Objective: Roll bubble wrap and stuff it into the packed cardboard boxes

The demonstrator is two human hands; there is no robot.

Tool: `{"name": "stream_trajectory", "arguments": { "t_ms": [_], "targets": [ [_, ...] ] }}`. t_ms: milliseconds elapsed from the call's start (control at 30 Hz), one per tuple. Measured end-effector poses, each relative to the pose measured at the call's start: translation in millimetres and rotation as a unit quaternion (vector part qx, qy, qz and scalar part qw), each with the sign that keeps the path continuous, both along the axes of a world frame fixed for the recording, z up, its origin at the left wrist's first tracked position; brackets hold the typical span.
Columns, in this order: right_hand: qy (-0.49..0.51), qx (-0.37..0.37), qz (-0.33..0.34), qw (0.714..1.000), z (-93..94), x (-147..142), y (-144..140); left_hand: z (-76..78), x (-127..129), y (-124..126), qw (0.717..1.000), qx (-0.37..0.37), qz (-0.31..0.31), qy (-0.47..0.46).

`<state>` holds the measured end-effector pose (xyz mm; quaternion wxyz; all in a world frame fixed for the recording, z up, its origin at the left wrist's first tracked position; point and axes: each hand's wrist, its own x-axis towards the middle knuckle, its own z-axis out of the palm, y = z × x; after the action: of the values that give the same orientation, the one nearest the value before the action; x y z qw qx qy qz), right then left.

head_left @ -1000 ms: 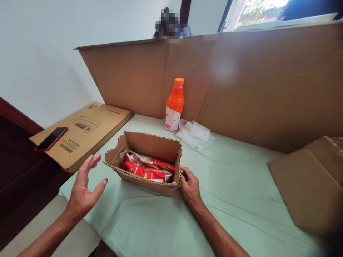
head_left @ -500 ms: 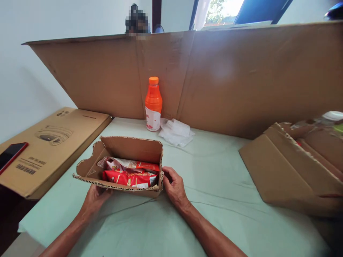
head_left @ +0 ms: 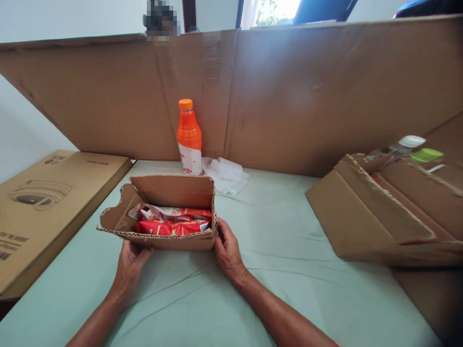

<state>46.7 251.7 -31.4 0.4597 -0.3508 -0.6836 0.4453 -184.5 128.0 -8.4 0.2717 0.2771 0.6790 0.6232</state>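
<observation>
A small open cardboard box (head_left: 181, 243) stands between my hands, its torn flaps raised. Inside lie red snack packets (head_left: 173, 226) with white and gold print. My left hand (head_left: 132, 265) grips the box low at its near left side, some fingers hidden beneath it. At the right end, my right hand (head_left: 227, 248) holds the box, thumb in front and fingertips partly hidden behind the corner. Behind the box, an orange bottle (head_left: 190, 137) with a white label stands upright, beside crumpled translucent wrapping (head_left: 226, 174).
A larger cardboard box (head_left: 361, 217) holding bottles with white and green caps (head_left: 427, 154) sits on the right. On the left lies a flat printed carton (head_left: 43, 202). A tall cardboard panel (head_left: 275, 106) runs behind the pale green cloth (head_left: 282, 299); a person's head (head_left: 161, 19) shows above it.
My view has swung to the right, so most things appear farther left and the capped bottles show more fully. Both hands keep hold of the box, whose front wall now faces me more.
</observation>
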Motion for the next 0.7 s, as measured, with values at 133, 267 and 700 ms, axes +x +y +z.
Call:
{"name": "stream_trajectory", "arguments": {
  "t_ms": [133, 267, 700],
  "targets": [
    [-0.004, 0.001, 0.002, 1.000, 2.3, 0.3, 0.9, -4.6, 3.1, -2.1, 0.999, 0.012, 0.024, 0.034],
    [0.001, 0.000, 0.005, 1.000, 3.7, -1.0, -0.4, -8.2, 2.8, -3.0, 0.999, 0.019, 0.024, 0.042],
    [-0.292, 0.234, -0.101, 0.922, 52.0, 45.1, 113.6, -23.7, -3.0, -6.3, 1.000, 0.021, 0.014, 0.019]
  ]
}}
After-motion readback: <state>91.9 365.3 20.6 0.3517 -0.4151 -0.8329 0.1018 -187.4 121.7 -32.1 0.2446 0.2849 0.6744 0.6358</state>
